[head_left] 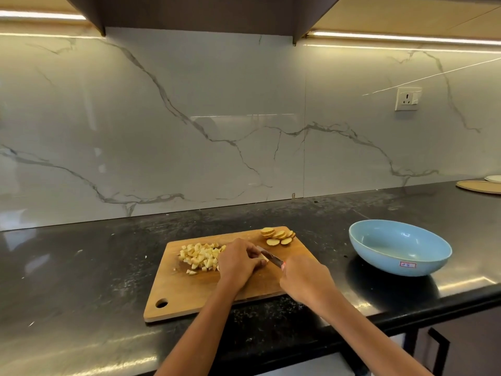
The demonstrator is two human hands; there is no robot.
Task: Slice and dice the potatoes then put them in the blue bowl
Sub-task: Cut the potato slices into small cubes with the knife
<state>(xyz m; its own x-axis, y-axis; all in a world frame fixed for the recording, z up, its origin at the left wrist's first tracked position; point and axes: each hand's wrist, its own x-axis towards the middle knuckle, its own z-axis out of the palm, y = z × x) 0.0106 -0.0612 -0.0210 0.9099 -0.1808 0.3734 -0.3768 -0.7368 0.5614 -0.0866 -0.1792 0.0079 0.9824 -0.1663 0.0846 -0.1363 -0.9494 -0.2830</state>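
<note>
Where black counter (81, 267) meets marble backsplash (189, 118), cutting board (189, 291) lies; right hand (306, 280) grips knife (272, 257), left hand (238, 261) curled over potato.

Well beyond the hands rises a white marble-veined backsplash (217, 118), carrying a wall socket (407, 98) far up and to their right. A black countertop (67, 267) spreads beneath them. Far right lies a flat tan mat (479, 186), a white plate (494, 178) just behind it.
</note>
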